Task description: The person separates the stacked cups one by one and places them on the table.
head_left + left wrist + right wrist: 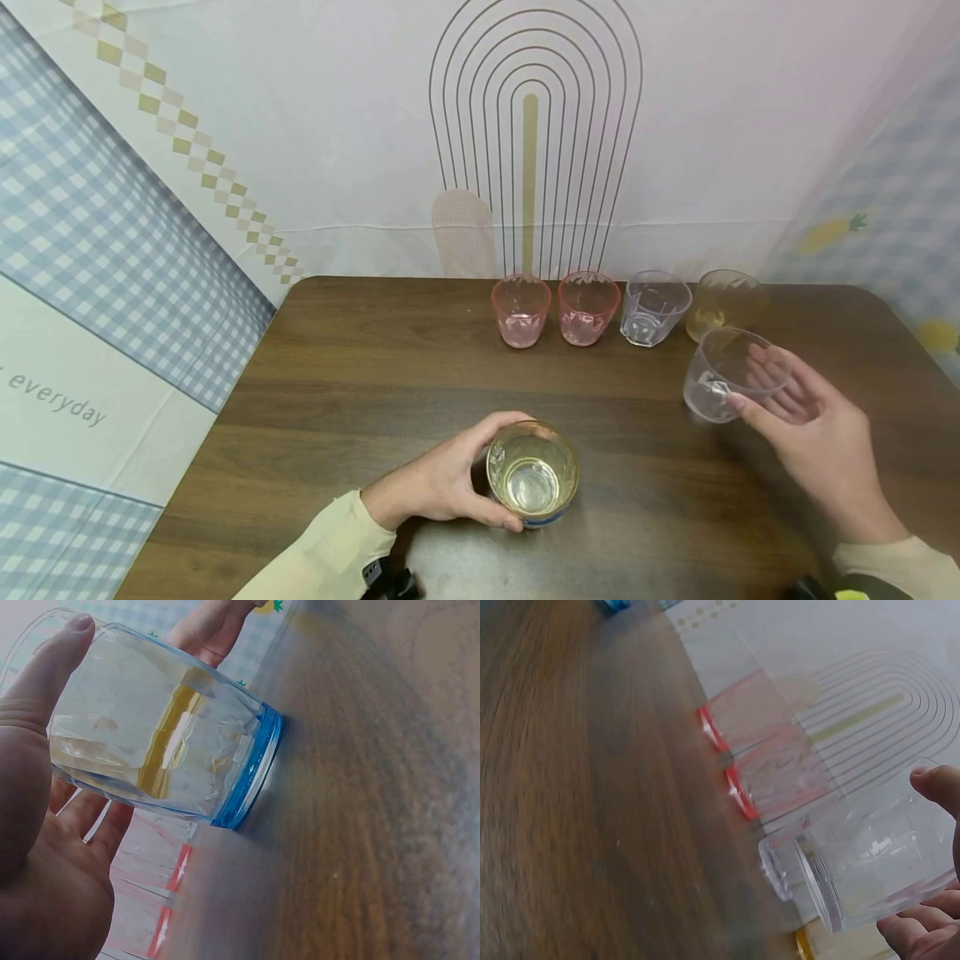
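My left hand [450, 482] grips a stack of cups from the side near the table's middle. A yellow-tinted cup [501, 454] sits nested inside a blue-based cup, whose blue base [259, 765] is tilted just over the wood in the left wrist view. My right hand [836, 442] holds a clear cup [705, 392] between thumb and fingers, at the right. Behind that cup stands another yellow-tinted cup [716, 304], partly overlapped by it in the head view.
Along the back edge of the brown wooden table [360, 358] stand two pink cups [521, 321] [587, 321] and a clear cup [651, 312] in a row. A patterned cloth [337, 150] hangs behind the table.
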A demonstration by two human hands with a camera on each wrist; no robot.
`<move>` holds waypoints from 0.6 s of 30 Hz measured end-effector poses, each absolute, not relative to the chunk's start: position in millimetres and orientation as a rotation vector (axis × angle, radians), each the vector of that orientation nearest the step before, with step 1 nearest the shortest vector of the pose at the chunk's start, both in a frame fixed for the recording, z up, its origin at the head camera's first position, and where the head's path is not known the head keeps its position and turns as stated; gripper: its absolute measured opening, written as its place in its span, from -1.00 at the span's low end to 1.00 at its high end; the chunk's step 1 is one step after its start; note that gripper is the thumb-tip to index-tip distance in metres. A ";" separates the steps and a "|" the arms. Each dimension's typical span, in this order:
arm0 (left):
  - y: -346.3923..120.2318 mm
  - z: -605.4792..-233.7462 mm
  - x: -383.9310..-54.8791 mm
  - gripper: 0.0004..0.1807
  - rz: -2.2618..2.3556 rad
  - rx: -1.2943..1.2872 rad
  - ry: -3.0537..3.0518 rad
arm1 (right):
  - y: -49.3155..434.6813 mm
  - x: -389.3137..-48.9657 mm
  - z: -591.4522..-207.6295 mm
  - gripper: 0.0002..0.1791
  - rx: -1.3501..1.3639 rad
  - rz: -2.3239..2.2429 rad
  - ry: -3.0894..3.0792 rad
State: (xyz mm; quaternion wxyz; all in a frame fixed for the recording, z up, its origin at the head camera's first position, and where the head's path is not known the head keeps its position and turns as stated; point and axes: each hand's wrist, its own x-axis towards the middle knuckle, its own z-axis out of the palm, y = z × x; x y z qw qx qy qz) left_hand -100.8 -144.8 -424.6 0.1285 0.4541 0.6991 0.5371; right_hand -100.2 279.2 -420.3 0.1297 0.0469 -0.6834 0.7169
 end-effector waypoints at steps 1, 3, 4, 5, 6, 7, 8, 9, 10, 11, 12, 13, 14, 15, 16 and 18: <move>-144.8 -424.7 -100.8 0.15 1.560 1.321 2.035 | 281.3 -101.5 -421.7 -0.17 0.116 2.091 -1.988; -145.0 -424.6 -100.7 0.15 1.559 1.316 2.036 | 285.8 -104.0 -424.6 -0.16 0.079 2.102 -1.995; -145.0 -424.6 -100.6 0.15 1.559 1.313 2.036 | 288.2 -105.3 -426.0 -0.15 0.055 2.093 -2.010; -145.1 -424.7 -100.5 0.15 1.559 1.311 2.036 | 290.6 -106.6 -427.3 -0.14 0.031 2.077 -2.033; -145.1 -424.7 -100.6 0.15 1.560 1.312 2.035 | 293.0 -107.7 -428.5 -0.13 0.007 2.060 -2.057; -145.1 -424.8 -100.7 0.15 1.559 1.314 2.036 | 295.4 -108.7 -429.8 -0.11 -0.017 2.042 -2.083; -145.1 -424.9 -100.7 0.15 1.559 1.315 2.036 | 297.7 -109.5 -431.1 -0.09 -0.035 2.028 -2.105; -145.1 -424.9 -100.7 0.15 1.559 1.314 2.037 | 299.8 -110.1 -432.4 -0.08 -0.056 2.003 -2.137; -145.1 -425.0 -100.8 0.15 1.557 1.317 2.038 | 301.6 -110.8 -433.6 -0.07 -0.076 1.977 -2.167; -145.1 -425.1 -100.8 0.15 1.557 1.318 2.039 | 303.3 -111.3 -434.7 -0.07 -0.095 1.932 -2.212; -145.1 -425.1 -100.8 0.16 1.555 1.319 2.041 | 304.8 -111.8 -435.8 -0.07 -0.112 1.895 -2.249; -145.1 -425.1 -100.7 0.16 1.553 1.318 2.043 | 306.1 -112.0 -436.9 -0.07 -0.126 1.848 -2.291; -145.1 -425.0 -100.6 0.16 1.552 1.315 2.042 | 307.2 -112.3 -437.9 -0.07 -0.140 1.815 -2.319; -145.1 -425.0 -100.4 0.16 1.552 1.311 2.043 | 308.1 -112.5 -438.6 -0.07 -0.150 1.762 -2.358; -145.2 -424.9 -100.3 0.15 1.552 1.309 2.042 | 308.9 -112.8 -439.5 -0.07 -0.159 1.734 -2.380; -145.4 -424.8 -100.2 0.15 1.555 1.303 2.039 | 310.0 -113.5 -440.9 -0.05 -0.168 1.721 -2.395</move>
